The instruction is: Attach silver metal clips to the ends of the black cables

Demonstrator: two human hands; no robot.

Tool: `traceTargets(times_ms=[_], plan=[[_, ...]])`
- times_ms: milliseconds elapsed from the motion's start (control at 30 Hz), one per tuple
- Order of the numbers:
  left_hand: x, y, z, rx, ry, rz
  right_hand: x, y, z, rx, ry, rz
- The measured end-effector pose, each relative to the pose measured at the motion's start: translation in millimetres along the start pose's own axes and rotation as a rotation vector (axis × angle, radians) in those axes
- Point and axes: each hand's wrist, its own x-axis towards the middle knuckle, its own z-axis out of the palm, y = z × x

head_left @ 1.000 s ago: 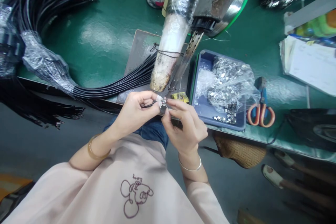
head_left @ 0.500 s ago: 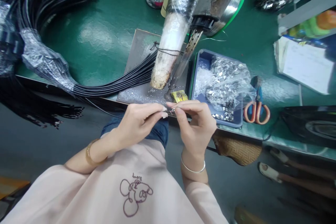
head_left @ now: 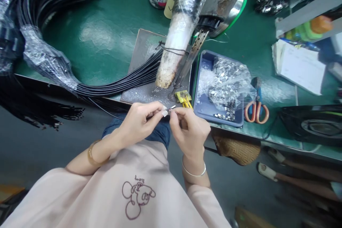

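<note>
My left hand [head_left: 144, 119] pinches a thin black cable close to its end, where fine wires [head_left: 170, 108] stick out past the fingertips. Thumb and index finger of my right hand [head_left: 188, 124] are closed just beside those wires; what they hold, if anything, is too small to make out. Just beyond the fingertips, a yellow block [head_left: 183, 97] lies on a grey board [head_left: 137, 94] scattered with solder specks. The metal tip of a soldering iron [head_left: 191, 57] points down at that board. A bundle of black cables [head_left: 120, 87] runs across the board from the left.
A whitish tube [head_left: 171, 57] slants down beside the iron. To the right stand a blue tray [head_left: 219, 121] of small metal connectors in plastic and orange-handled scissors [head_left: 257, 110]. Wrapped cables [head_left: 46, 57] lie left. A person's feet [head_left: 267, 172] show below the table at right.
My right hand has drawn slightly left and down, uncovering more of the yellow block. The wire end now shows past my left fingertips. The view has shifted a little.
</note>
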Motion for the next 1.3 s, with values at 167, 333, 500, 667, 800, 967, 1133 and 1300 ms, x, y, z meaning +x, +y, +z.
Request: traceTargets(times_ms=[167, 333, 500, 667, 800, 967, 1133, 1300], plan=[[-8, -6, 6.3, 0.162, 0.078, 0.216, -4, 12, -14, 0.176, 0.102, 0.227], [-15, -9, 22.0, 0.533, 0.012, 0.420, 9, 54, -43, -0.074, 0.012, 0.520], [-5, -15, 7.0, 0.315, -0.538, 0.181, 23, 84, -53, -0.090, -0.322, 0.584], [6, -26, -22.3, -0.491, -0.719, -0.265, 24, 83, -56, -0.056, -0.413, 0.547], [8, -26, -19.7, -0.617, -0.406, -0.343, 19, 70, -54, -0.052, -0.097, 0.573], [10, -14, -3.2, -0.513, -0.143, -0.320, 13, 43, -46, 0.162, 0.341, 0.479], [9, -6, 7.8, -0.323, 0.015, -0.234, 3, 14, -26, 0.393, 0.089, 0.470], [6, -6, 14.6, -0.096, 0.139, -0.052, -4, 2, 0, 0.377, 0.016, 0.470]])
